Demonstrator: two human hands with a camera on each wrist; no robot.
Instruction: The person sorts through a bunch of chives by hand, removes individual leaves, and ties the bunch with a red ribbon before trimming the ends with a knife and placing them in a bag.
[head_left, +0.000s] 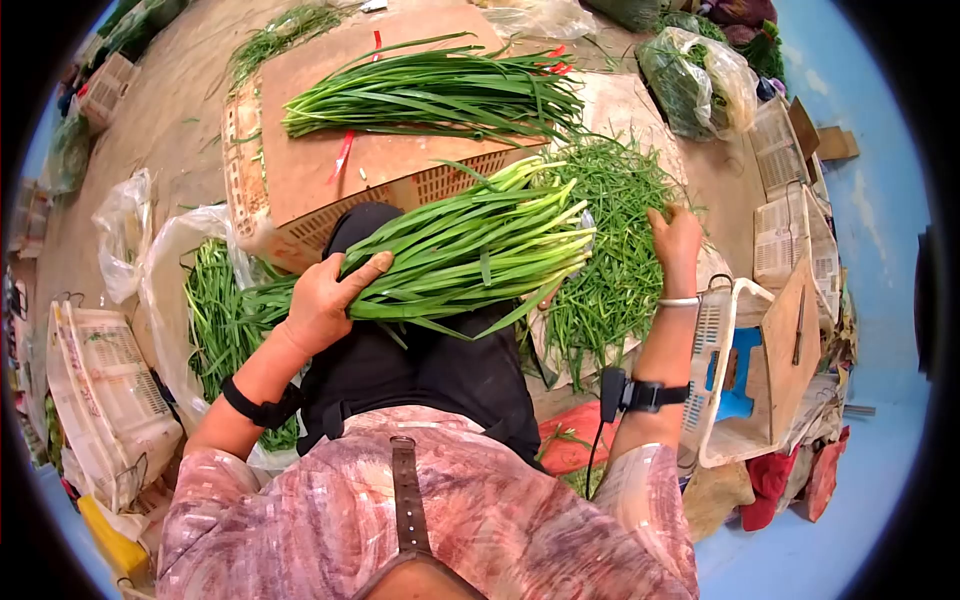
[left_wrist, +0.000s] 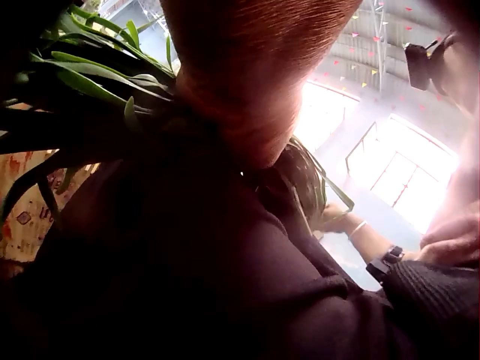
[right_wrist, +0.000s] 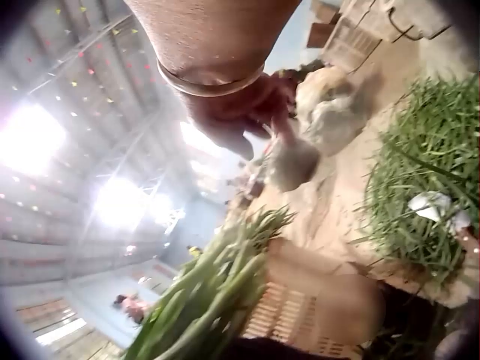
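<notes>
In the head view, the left hand (head_left: 330, 295) grips a bundle of long green stalks (head_left: 470, 250) near its leafy end, thumb over the top. The pale cut ends point right, above dark trousers. Apart from the bundle, the right hand (head_left: 677, 238) is over the right edge of a heap of loose greens (head_left: 610, 290), its fingers loosely bent. In the right wrist view, the right hand (right_wrist: 232, 112) shows nothing between its fingers, with the bundle's pale ends (right_wrist: 217, 292) below. Dark leaves (left_wrist: 97, 82) stick out beside the left forearm in the left wrist view; its fingers are hidden.
A second bundle (head_left: 430, 95) lies on a brown board (head_left: 290, 180) over crates, with red ties under it. Greens in a plastic bag (head_left: 165, 270) stand at the left. An upright crate (head_left: 712, 370) is beside the right forearm; bagged greens (head_left: 690, 85) lie farther back.
</notes>
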